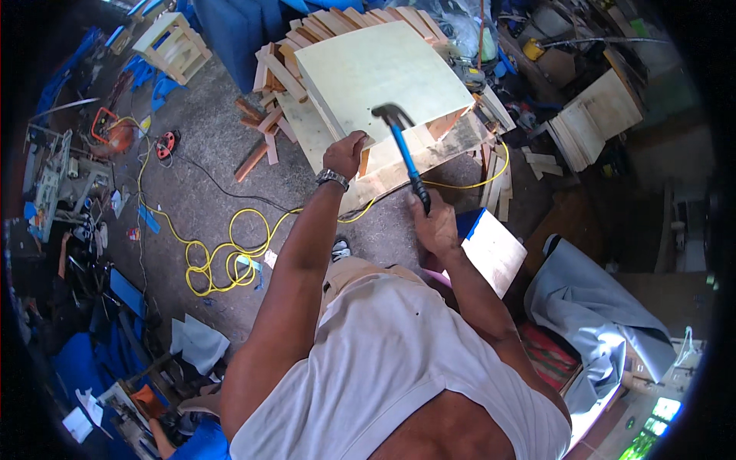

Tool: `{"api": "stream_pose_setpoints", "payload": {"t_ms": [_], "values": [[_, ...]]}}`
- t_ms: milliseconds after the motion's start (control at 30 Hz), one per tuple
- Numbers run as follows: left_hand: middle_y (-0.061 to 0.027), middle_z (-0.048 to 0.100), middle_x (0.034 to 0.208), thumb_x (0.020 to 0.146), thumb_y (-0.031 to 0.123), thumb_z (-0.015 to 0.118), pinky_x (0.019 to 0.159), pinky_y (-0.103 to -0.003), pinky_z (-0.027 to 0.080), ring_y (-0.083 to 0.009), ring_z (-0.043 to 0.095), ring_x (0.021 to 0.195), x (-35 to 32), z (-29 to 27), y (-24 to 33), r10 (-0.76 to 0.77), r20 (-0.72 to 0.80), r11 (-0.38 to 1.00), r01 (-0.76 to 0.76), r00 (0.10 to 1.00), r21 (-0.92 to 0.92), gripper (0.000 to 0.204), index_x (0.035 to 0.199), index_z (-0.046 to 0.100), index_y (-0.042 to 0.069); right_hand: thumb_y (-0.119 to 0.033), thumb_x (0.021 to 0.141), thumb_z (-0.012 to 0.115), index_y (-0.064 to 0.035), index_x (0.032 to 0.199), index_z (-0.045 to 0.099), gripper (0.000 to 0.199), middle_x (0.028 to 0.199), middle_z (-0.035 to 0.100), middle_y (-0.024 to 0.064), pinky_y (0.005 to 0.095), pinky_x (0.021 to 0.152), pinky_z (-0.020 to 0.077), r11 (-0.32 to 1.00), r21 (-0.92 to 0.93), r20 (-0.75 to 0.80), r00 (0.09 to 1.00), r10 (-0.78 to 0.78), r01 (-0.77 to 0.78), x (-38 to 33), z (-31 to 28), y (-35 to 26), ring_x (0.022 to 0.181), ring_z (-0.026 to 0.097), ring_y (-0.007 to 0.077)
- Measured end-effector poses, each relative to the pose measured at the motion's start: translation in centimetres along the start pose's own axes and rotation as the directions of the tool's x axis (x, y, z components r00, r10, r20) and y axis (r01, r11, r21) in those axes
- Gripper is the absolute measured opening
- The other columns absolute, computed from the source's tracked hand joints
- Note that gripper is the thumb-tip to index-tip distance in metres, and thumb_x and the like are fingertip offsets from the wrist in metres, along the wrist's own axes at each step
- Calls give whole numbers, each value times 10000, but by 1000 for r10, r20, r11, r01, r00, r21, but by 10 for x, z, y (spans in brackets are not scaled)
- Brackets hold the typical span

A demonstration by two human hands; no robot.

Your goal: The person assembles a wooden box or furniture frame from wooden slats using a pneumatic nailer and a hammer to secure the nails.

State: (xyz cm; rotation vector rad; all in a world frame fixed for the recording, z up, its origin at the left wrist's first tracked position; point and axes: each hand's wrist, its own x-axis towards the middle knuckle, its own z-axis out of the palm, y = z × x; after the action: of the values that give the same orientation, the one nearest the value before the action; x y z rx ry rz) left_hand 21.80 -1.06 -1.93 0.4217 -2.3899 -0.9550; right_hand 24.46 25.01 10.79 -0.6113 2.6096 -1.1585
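A box-like wooden piece [383, 73] with a broad, pale plywood top lies on a low wooden work surface [392, 170] ahead of me. My left hand [346, 156], with a watch on its wrist, is at the near left corner of that top. Its fingers are closed together, and whatever they may pinch is too small to make out. My right hand [437, 226] grips the black end of a claw hammer [402, 147] with a blue shaft. The hammer's dark head, slightly blurred, is over the near edge of the plywood, to the right of my left hand.
Cut wood strips [337, 27] are piled behind the box. A yellow cable [201, 264] loops over the floor at left, near a red cord reel [166, 144]. A small wooden frame [175, 47] stands far left. Grey sheet material [586, 295] drapes at right.
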Motion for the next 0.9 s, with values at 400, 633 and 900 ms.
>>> {"api": "stream_pose_setpoints", "payload": {"t_ms": [400,633,900], "values": [[-113,723,949,971,297,565,734,-441,556,-345,694,862,-4,5,-7,22,-42,998,-24,999,-51,194,1104,660,192,-442,956,583,30,957,609,472,806,654,304,555,690,517,982,-190,85,996,15,1,20,8,-9,793,658,494],[-111,724,940,966,264,578,735,-436,555,-336,699,858,-3,3,-4,-16,-40,999,14,999,-44,174,1100,658,189,-449,960,574,23,937,619,474,823,646,319,542,698,522,929,-367,64,998,-15,38,32,19,3,839,658,481],[-123,693,810,951,181,564,678,-388,524,-299,662,708,-37,6,-35,-503,-220,779,328,836,-534,168,1024,634,47,-258,997,552,-29,1000,598,234,658,558,30,238,471,392,656,281,-550,678,-488,700,31,-90,-100,524,507,109]]}}
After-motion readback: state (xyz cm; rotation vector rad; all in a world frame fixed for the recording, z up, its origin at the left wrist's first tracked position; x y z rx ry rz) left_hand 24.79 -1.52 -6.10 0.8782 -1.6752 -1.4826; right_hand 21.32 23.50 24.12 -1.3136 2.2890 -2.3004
